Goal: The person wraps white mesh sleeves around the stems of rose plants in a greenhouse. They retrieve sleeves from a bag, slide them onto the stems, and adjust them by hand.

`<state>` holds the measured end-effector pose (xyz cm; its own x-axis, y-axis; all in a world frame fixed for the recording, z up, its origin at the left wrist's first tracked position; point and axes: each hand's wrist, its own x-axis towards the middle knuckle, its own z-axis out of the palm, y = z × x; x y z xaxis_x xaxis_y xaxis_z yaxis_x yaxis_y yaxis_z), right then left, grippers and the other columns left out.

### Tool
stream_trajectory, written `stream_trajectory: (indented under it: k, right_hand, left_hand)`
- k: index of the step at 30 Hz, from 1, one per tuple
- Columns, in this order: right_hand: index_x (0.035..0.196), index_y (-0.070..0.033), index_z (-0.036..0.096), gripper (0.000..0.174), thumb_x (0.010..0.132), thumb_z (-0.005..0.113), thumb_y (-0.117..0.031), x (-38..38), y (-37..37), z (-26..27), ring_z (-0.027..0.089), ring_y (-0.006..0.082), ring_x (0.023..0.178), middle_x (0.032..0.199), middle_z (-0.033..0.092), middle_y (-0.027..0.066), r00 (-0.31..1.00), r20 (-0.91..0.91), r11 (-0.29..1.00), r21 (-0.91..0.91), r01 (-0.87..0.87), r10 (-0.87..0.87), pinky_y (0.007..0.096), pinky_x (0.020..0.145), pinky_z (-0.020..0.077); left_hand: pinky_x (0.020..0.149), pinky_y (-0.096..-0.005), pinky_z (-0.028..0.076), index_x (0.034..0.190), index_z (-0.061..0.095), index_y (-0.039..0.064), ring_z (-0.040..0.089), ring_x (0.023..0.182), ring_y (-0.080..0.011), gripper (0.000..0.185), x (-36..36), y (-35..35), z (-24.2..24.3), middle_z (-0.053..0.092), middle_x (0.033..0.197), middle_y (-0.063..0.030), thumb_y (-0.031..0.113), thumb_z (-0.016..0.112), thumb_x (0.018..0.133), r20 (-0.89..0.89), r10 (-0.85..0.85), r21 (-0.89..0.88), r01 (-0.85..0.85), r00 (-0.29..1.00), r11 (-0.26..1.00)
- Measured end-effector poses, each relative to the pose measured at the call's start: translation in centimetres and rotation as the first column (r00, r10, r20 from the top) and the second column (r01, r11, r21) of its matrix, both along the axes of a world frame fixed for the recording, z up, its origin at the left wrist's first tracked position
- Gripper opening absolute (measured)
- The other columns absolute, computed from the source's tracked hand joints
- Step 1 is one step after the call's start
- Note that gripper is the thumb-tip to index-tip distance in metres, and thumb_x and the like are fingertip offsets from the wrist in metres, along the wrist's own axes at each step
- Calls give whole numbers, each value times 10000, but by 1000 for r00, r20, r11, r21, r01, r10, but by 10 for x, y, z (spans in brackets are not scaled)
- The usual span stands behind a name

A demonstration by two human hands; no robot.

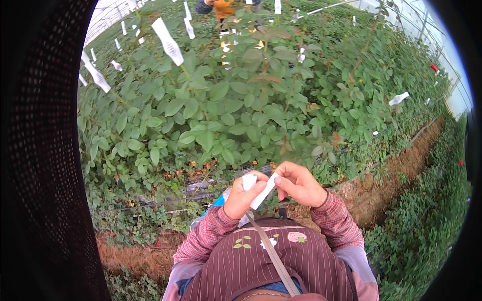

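Observation:
In front of my waist, my left hand (238, 196) holds a white piece (248, 182), either folded or a small stack. Its thumb also rests against a flat white sleeve-like strip (263, 193). My right hand (303, 187) pinches the strip's upper end between thumb and fingers. Leafy rose bushes (211, 113) spread just beyond my hands. White sleeves cover the stem tips, among them a large sleeve (167, 41) with grey markings and a tilted sleeve (98, 78) farther left. Whatever is inside them is mostly hidden.
Another person (224, 8) stands beyond the bushes. A bare soil path (376, 193) runs along the row, with more plants (421, 225) at right. A strap (276, 259) crosses my striped apron (233, 267). Black plastic sheeting (199, 185) lies under the bushes.

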<state>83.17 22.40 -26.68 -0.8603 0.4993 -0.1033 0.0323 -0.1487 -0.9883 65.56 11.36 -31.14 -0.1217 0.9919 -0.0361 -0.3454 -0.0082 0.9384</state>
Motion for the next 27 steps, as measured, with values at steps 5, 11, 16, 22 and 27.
stream_trajectory:
  k: [5, 11, 16, 22, 27]
  right_hand:
    - [1069, 4, 554, 162, 983, 598, -126, -21, -9, -13, 578, 75, 633, 836, 598, 12, 997, 29, 996, 51, 69, -70, 232, 571, 484]
    - [1215, -3, 586, 327, 898, 663, -35, -36, -20, -24, 634, 168, 671, 855, 622, 93, 976, -97, 695, 688, 208, -197, 290, 581, 508]
    - [1218, -9, 590, 346, 881, 670, -29, -44, -32, -30, 669, 314, 748, 944, 645, 161, 952, -168, 444, 854, 271, -257, 370, 638, 550]
    - [1187, 5, 612, 335, 859, 678, 12, -39, -39, -30, 694, 312, 784, 972, 677, 177, 924, -244, 387, 853, 349, -294, 354, 655, 562]
    - [1175, 13, 620, 336, 846, 683, 32, -29, -38, -23, 702, 311, 785, 977, 688, 187, 903, -276, 338, 859, 385, -328, 345, 652, 565]
  left_hand:
    - [658, -209, 436, 940, 643, 26, 523, 753, -34, 116, -4, -4, -1, 609, 833, 36, 120, 705, 913, -206, 153, 80, -139, 966, 987]
    - [646, -212, 439, 943, 645, 15, 528, 748, -31, 81, -3, -12, -11, 614, 833, 33, 85, 680, 924, -180, 279, 49, -275, 943, 960]
    - [646, -212, 449, 955, 642, 9, 543, 746, -37, 66, 3, -13, -15, 629, 844, 18, 69, 660, 936, -180, 399, 130, -381, 899, 916]
    - [664, -214, 470, 972, 639, 0, 574, 765, -52, 73, 13, -15, -12, 642, 860, -10, 60, 658, 935, -183, 411, 145, -389, 893, 910]
    - [687, -224, 489, 980, 635, -8, 591, 777, -59, 68, 21, -8, -1, 644, 864, -14, 40, 648, 933, -209, 409, 207, -368, 888, 906]
